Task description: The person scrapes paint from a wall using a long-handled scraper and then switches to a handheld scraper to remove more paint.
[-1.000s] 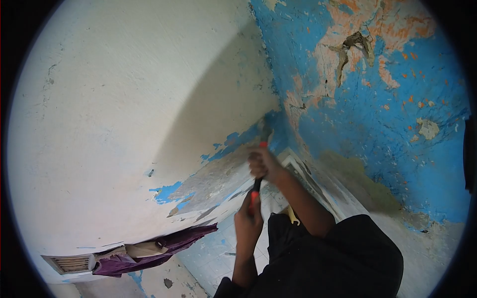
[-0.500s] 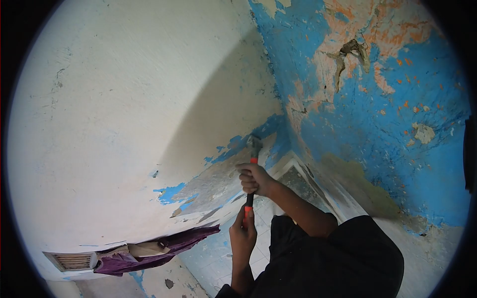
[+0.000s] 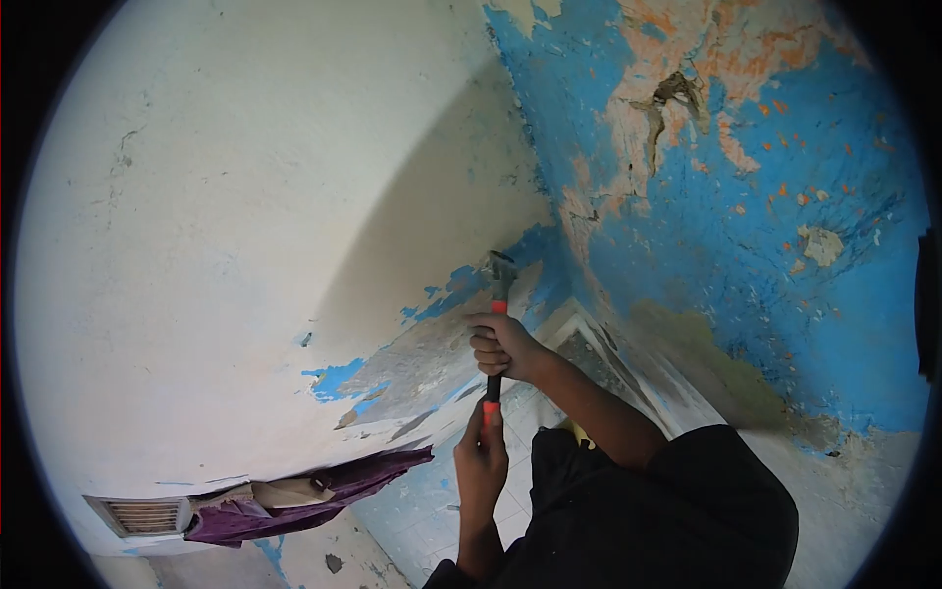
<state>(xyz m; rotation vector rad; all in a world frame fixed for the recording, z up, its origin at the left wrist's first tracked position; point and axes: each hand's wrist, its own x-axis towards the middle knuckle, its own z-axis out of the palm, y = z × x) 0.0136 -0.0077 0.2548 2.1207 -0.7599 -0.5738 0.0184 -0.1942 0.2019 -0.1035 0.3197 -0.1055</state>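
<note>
Both of my hands are wrapped round one long-handled tool (image 3: 493, 388) with a black and red handle and a grey metal head (image 3: 502, 275). My left hand (image 3: 481, 450) grips the red lower end. Higher up, my right hand (image 3: 502, 348) is closed on the black part, just below a red band. The metal head is at the pale wall (image 3: 294, 196), beside a patch of exposed blue paint (image 3: 461, 290); whether it touches the surface I cannot tell.
A blue wall (image 3: 677, 255) with peeled orange areas and a hole meets the pale wall at a corner. At the lower left are a vent grille (image 3: 145, 517) and a purple cloth (image 3: 343, 491). Pale floor tiles (image 3: 417, 538) show below.
The tool's head and my right hand have shifted slightly upward. The view has turned a little, so the blue wall appears further left.
</note>
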